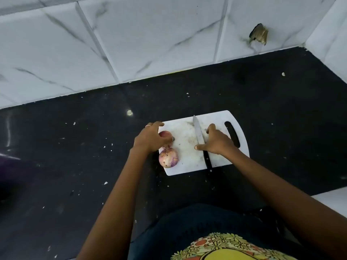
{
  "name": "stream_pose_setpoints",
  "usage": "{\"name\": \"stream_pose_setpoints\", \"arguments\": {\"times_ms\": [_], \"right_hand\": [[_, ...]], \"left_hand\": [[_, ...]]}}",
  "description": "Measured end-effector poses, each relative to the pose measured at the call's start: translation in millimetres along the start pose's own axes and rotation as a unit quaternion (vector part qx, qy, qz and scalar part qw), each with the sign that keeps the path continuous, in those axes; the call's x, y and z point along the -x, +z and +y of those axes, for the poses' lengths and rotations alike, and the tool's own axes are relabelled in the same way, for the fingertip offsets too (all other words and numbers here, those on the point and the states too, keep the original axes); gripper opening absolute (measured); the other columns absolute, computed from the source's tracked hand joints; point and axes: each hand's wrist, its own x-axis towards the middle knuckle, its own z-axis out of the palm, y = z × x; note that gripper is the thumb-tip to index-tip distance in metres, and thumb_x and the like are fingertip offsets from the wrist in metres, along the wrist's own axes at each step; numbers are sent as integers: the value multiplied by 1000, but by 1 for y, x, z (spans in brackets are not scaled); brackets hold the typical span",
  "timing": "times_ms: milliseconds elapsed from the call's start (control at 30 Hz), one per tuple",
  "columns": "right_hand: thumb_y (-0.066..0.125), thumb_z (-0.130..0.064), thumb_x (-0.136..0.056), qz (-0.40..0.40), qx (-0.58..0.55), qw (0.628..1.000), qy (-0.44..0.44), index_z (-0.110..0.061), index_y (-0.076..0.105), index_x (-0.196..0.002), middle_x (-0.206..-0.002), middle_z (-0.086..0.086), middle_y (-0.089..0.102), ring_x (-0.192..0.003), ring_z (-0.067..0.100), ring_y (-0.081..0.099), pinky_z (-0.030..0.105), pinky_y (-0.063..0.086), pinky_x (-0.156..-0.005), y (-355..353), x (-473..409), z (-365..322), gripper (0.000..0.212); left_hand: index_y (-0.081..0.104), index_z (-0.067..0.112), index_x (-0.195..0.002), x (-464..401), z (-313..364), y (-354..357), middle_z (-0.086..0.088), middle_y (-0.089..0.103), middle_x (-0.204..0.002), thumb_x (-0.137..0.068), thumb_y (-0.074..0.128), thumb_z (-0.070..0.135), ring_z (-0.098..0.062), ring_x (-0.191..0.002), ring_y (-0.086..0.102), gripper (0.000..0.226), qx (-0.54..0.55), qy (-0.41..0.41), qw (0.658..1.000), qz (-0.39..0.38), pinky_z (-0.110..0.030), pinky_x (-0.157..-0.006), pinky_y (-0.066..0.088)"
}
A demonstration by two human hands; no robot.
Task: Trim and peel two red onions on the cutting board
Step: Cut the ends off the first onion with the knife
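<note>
A white cutting board (189,166) lies on the black countertop. Two red onions rest at its left edge: the near onion (168,158) lies free, and the far onion (165,135) sits under my left hand (153,138), whose fingers curl over it. A knife (198,134) with a black handle lies across the board's middle, blade pointing away from me. My right hand (216,142) hovers spread over the knife where blade meets handle, fingers apart, thumb on the board to the left of it.
The black countertop (93,147) is dotted with small white crumbs. A white marble-patterned tiled wall (131,44) rises behind it, with a chipped hole (259,34). The board has a handle slot (232,134) on its right side.
</note>
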Motion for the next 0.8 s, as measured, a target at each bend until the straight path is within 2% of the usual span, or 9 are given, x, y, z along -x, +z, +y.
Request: {"name": "stream_pose_setpoints", "arguments": {"times_ms": [133,200,267,367,467,567,700,733,800], "right_hand": [[76,-44,-74,-1,42,999,1,-13,33,-121,-90,1,54,-81,22,57,33,42,-63,2,1,-5,71],[77,-39,-75,-3,30,1000,4,-13,37,-116,-93,3,57,-78,23,58,36,48,-64,5,0,-7,64],[78,-33,-75,-3,0,1000,2,-12,42,-111,-98,7,59,-80,25,62,42,55,-72,5,0,-7,55],[77,-23,-76,10,-30,999,-5,-10,48,-106,-100,8,61,-86,27,62,44,56,-76,6,-1,-8,44],[73,-18,-77,24,-26,999,-4,-8,50,-105,-98,6,61,-87,24,60,35,52,-70,5,-1,-10,38],[73,-18,-78,23,-40,999,11,-7,50,-104,-92,5,56,-82,22,56,28,44,-60,5,-1,-11,37],[58,-14,-89,54,-117,992,9,-3,54,-93,-94,13,63,-77,30,66,42,57,-70,9,-6,-11,12],[53,-15,-93,66,-142,988,6,-2,56,-93,-93,12,63,-72,29,67,41,58,-67,9,-7,-11,13],[48,-16,-97,81,-229,970,-4,-3,56,-96,-83,7,59,-59,20,61,31,54,-51,8,-6,-16,15]], "left_hand": [[48,27,-133,2,-7,5,-3,53,-130,-75,74,46,-22,-111,53,67,-1,-26,999,-28,-41,-98,45],[50,26,-130,3,-7,9,-2,56,-127,-75,74,47,-21,-110,54,63,3,-29,999,-14,-39,-94,46],[51,27,-128,4,-5,9,0,58,-124,-75,72,49,-20,-110,54,61,-15,-33,999,1,-35,-90,45],[52,28,-127,4,-2,6,3,59,-122,-75,70,52,-19,-111,54,60,-43,-37,998,12,-36,-90,43],[54,27,-124,3,0,6,4,60,-119,-74,71,52,-19,-108,55,58,-43,-37,998,14,-39,-93,45],[56,25,-122,0,0,6,2,61,-117,-73,73,49,-19,-103,56,57,-27,-33,999,12,-38,-90,48],[57,22,-121,-2,-1,7,0,61,-116,-72,77,43,-17,-96,54,57,13,-20,1000,9,-36,-85,49],[57,20,-120,-3,-1,7,-1,61,-116,-72,77,41,-16,-96,54,57,32,-15,999,11,-35,-85,50],[57,19,-119,-3,2,8,-1,62,-114,-72,79,37,-16,-96,57,55,84,7,996,20,-30,-82,51]]}}
